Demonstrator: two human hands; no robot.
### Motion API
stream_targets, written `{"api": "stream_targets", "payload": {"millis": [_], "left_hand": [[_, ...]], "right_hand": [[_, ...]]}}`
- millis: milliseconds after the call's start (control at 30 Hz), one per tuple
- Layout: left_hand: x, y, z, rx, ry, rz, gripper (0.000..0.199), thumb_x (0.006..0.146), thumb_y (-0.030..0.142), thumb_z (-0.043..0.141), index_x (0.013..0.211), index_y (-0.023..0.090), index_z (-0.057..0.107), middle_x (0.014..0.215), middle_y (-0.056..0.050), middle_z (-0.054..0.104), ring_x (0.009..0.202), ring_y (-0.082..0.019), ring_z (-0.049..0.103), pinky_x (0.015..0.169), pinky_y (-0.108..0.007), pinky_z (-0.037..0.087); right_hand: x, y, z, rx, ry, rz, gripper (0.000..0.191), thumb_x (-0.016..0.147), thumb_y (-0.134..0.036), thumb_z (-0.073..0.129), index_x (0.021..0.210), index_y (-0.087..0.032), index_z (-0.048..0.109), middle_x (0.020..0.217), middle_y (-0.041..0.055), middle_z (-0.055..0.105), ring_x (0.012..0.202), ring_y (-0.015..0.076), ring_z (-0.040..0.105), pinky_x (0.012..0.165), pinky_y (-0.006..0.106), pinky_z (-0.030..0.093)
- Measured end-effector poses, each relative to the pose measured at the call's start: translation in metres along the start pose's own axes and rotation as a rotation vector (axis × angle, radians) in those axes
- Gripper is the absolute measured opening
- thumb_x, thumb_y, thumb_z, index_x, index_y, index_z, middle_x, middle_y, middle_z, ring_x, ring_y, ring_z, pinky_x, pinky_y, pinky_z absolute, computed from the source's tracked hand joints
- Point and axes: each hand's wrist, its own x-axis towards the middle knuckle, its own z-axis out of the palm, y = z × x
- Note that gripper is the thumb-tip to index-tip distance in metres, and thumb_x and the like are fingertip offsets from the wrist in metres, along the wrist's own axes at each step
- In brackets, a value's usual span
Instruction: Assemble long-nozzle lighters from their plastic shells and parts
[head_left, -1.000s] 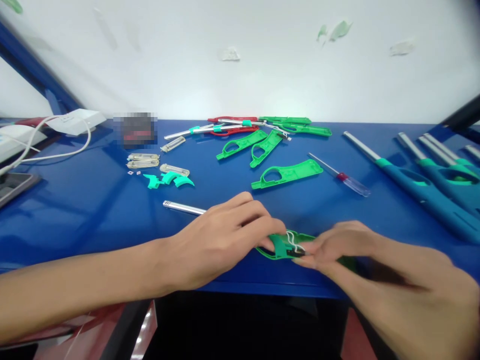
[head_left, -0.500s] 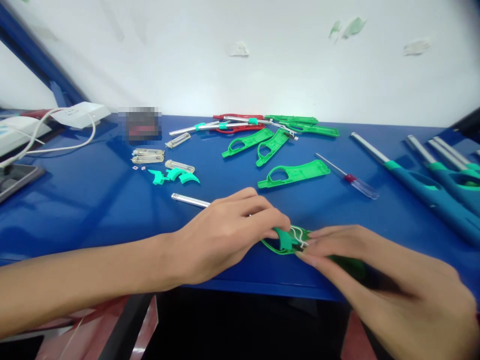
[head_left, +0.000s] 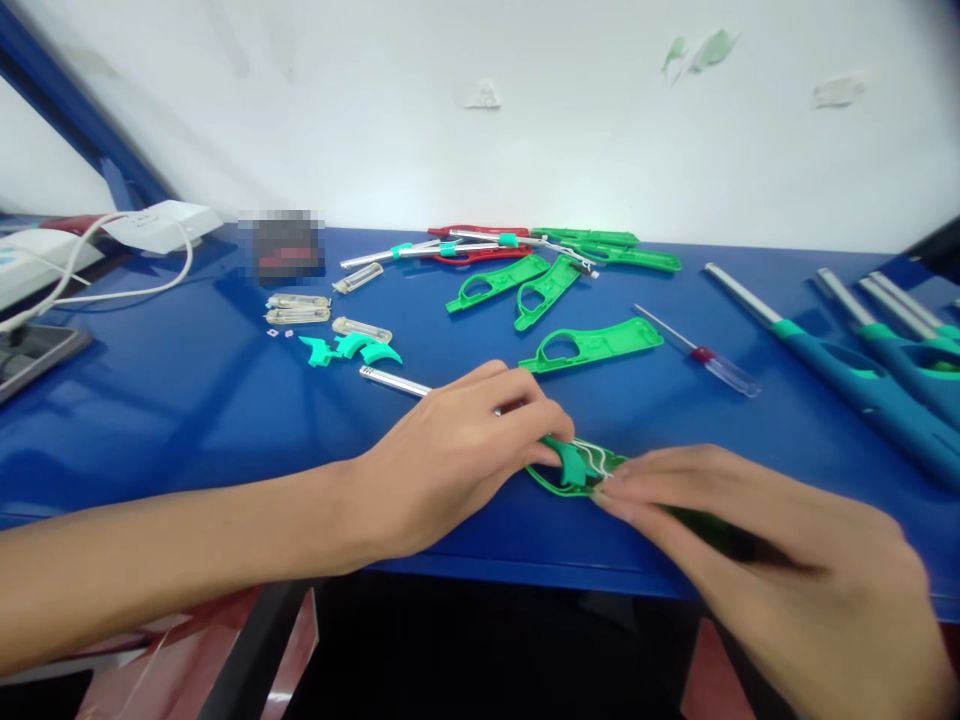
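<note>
Near the table's front edge lies an opened green long-reach lighter, with a teal trigger and thin white wires in its casing. My left hand is closed on the lighter's front part, fingertips by the trigger. Its silver metal tube sticks out to the left beyond that hand. My right hand pinches with thumb and forefinger at the casing, where the wires end. What lies between those fingertips is hidden. The handle end is mostly covered by my right hand.
Green casing halves lie behind my hands. A screwdriver and several blue lighters are at right. Loose teal triggers and clear fuel tanks lie at left, beyond them a power strip.
The lighter's tube end has shifted right and slightly up with my left hand. My right fingertips remain at the casing, moved slightly. The view has shifted a little.
</note>
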Motion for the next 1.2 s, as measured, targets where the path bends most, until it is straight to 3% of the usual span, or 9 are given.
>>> {"api": "stream_targets", "payload": {"millis": [433,567,667,867,1067,1200], "left_hand": [[-0.0006,-0.0020,-0.0007,-0.072,0.025,0.049,0.012,0.106,0.009,0.060,0.112,0.014,0.070,0.102,-0.006,0.072,0.090,-0.016,0.061,0.079,-0.028,0.055],[-0.0015,-0.0023,-0.0016,-0.077,0.015,0.054,0.013,0.107,0.011,0.060,0.114,0.016,0.070,0.103,-0.006,0.071,0.090,-0.015,0.060,0.079,-0.029,0.054],[-0.0018,-0.0027,-0.0017,-0.071,0.017,0.054,0.012,0.107,0.010,0.061,0.112,0.016,0.070,0.102,-0.005,0.071,0.090,-0.015,0.059,0.079,-0.028,0.054],[-0.0024,-0.0026,-0.0023,-0.077,0.004,0.057,0.015,0.103,0.005,0.064,0.114,0.015,0.070,0.104,-0.004,0.071,0.091,-0.013,0.059,0.080,-0.025,0.054],[-0.0023,-0.0010,-0.0035,-0.118,-0.001,0.044,0.018,0.100,0.001,0.067,0.113,0.012,0.071,0.106,-0.005,0.070,0.093,-0.013,0.059,0.082,-0.024,0.055],[-0.0008,0.0042,-0.0081,-0.079,-0.035,0.003,0.014,0.103,0.003,0.062,0.108,0.011,0.072,0.101,-0.005,0.068,0.087,-0.013,0.058,0.074,-0.023,0.052]], "right_hand": [[0.0007,0.0033,-0.0049,-0.029,-0.008,-0.100,0.017,0.096,-0.028,0.069,0.090,-0.035,0.084,0.093,-0.0042,0.083,0.078,0.0168,0.080,0.073,0.025,0.068],[0.0022,0.0025,-0.0037,-0.013,-0.002,-0.056,0.011,0.094,-0.030,0.074,0.088,-0.034,0.082,0.091,-0.0051,0.083,0.075,0.0158,0.079,0.070,0.022,0.066],[0.0046,0.0018,-0.0020,0.026,-0.016,-0.009,0.003,0.091,-0.033,0.079,0.093,-0.035,0.080,0.087,-0.0077,0.082,0.067,0.0138,0.077,0.069,0.019,0.065],[0.0037,0.0055,0.0003,0.018,-0.011,0.026,0.014,0.092,-0.043,0.079,0.103,-0.035,0.075,0.091,-0.0106,0.082,0.066,0.0116,0.077,0.073,0.014,0.063],[0.0040,0.0068,-0.0003,0.012,-0.087,-0.022,0.015,0.098,-0.039,0.073,0.112,-0.037,0.070,0.101,-0.0138,0.082,0.079,0.0093,0.079,0.080,0.011,0.061],[0.0013,0.0097,-0.0002,0.010,-0.104,-0.040,0.016,0.099,-0.036,0.073,0.114,-0.038,0.068,0.095,-0.0134,0.081,0.073,0.0097,0.077,0.074,0.014,0.062]]}}
